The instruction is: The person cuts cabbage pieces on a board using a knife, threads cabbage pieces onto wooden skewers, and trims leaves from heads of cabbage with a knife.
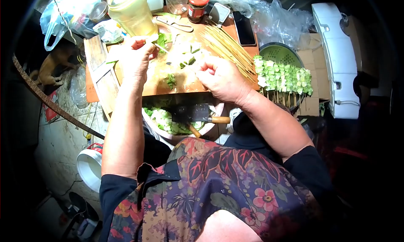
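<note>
Left hand (pixel 138 53) pinches pale strip (pixel 162 47) by greens (pixel 163 39); right hand (pixel 224 80) curled near front edge of desk (pixel 189 89), contents unclear; greens likely light, soft, tearable: hold thickest part

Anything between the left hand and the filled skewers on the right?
Yes. Straight across from the left hand, cut greens lie low, then the right hand blocks the line, with loose bamboo skewers beyond it, before the filled skewers. Going over or around looks likelier.
</note>
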Action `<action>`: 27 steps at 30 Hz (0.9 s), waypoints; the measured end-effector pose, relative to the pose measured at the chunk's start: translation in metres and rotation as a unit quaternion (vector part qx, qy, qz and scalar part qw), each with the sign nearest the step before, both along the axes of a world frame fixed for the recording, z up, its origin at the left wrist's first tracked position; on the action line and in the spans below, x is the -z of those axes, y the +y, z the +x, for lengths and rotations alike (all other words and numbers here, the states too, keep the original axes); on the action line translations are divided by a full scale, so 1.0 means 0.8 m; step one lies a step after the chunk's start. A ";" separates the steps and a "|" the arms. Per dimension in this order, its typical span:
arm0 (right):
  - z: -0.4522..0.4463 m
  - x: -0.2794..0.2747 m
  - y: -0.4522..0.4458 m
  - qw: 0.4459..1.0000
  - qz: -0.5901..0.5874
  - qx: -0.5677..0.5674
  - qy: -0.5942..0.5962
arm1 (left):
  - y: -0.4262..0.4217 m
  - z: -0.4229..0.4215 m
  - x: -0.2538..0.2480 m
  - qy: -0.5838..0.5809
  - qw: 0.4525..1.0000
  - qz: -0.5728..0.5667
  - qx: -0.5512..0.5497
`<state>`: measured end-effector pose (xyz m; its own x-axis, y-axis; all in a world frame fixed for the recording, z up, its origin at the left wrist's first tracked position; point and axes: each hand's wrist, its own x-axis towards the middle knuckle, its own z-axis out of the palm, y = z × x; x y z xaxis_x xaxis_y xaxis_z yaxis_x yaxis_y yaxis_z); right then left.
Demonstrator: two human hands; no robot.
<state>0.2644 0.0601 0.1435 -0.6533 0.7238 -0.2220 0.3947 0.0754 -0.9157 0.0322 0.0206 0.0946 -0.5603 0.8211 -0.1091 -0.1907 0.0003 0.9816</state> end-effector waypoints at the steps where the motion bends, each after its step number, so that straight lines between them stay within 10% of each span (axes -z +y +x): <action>1: -0.001 0.001 0.000 1.000 -0.003 0.003 0.000 | 0.001 0.004 -0.002 0.000 1.000 -0.003 0.003; 11: -0.003 0.043 0.044 0.996 0.046 0.074 0.018 | 0.010 0.078 -0.015 -0.084 0.986 -0.046 0.134; 19: -0.008 0.048 0.065 0.985 0.055 0.135 0.095 | 0.040 0.060 0.067 0.175 0.911 -0.343 0.146; 27: -0.001 0.021 0.061 0.992 0.052 0.093 0.066 | 0.051 0.052 0.105 0.260 0.862 -0.378 0.217</action>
<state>0.2637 0.1092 0.1263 -0.5251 0.8489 -0.0604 0.2875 0.1102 -0.9514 0.0736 0.0618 0.0109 -0.3533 0.7701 -0.5311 0.4536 0.6376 0.6227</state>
